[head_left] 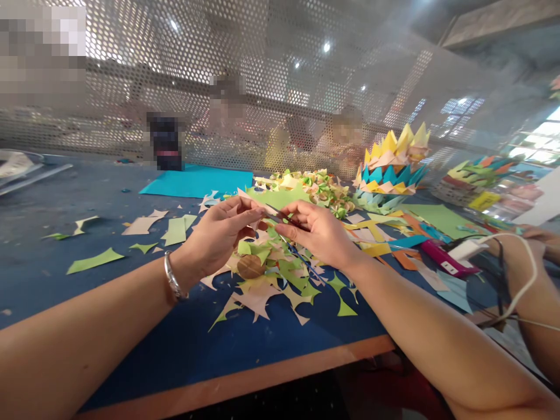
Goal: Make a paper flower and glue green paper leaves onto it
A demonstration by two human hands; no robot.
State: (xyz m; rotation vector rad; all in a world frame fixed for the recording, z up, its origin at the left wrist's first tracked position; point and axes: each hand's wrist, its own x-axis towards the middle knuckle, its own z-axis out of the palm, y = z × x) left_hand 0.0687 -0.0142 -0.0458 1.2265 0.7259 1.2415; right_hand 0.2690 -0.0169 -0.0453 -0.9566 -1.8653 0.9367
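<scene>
My left hand (230, 224), a silver bangle on its wrist, is closed in a pinch on a piece of pale pink paper (248, 198). Facing it, my right hand (321, 233) is closed around dark, slim scissors (280, 213), their tips pointing at the left fingertips. Right fingers partly hide the scissors. Below both hands spreads a heap of pink and green paper scraps (258, 294) with curved cut edges. A round brown disc (251, 266) lies among them. Just behind the hands sits a light green sheet (280, 195).
Curled paper pieces (324, 186) are piled behind. A blue sheet (199, 181) lies back left, near a dark blurred object (166, 143). Tiered folded-paper work (389, 169) stands back right. A magenta power bank (448, 259) with cables lies near another person's arm (531, 303). Perforated metal screen (245, 111) behind.
</scene>
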